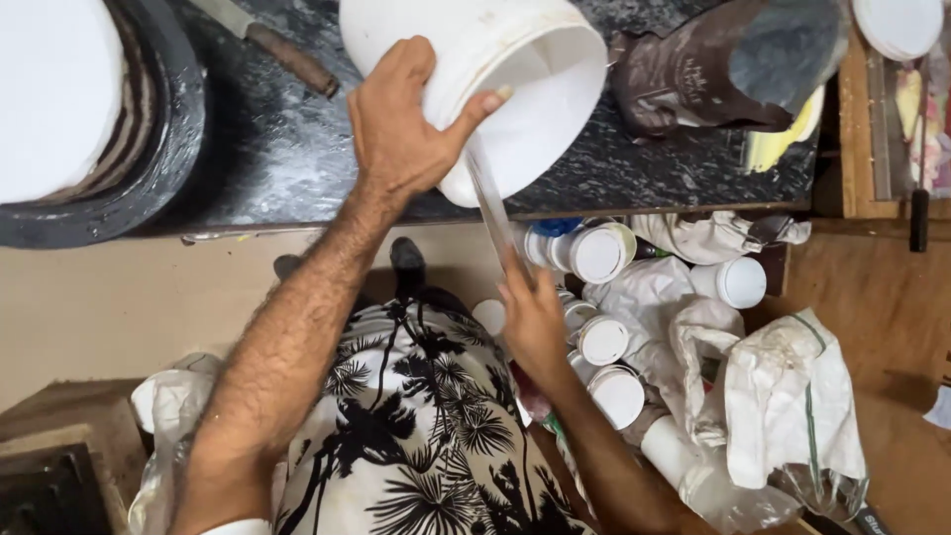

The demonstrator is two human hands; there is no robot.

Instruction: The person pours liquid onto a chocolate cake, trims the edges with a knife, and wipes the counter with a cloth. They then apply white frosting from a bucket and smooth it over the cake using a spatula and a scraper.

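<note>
Nearest, the left hand (pixel 401 124) clamps the rim of a white bucket (pixel 515 79) tipped over the dark counter's (pixel 297 159) edge, while the right hand (pixel 530 317), just below the bucket, grips a long thin blade (pixel 490 203) scraping inside; steadiness seems needed.

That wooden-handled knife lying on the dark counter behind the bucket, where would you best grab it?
By the brown wooden handle, coming from above. The knife lies flat on the dark counter, handle pointing toward the white bucket, blade angled to the top edge of the view, so fingers closing across the handle stay off the blade.
</note>
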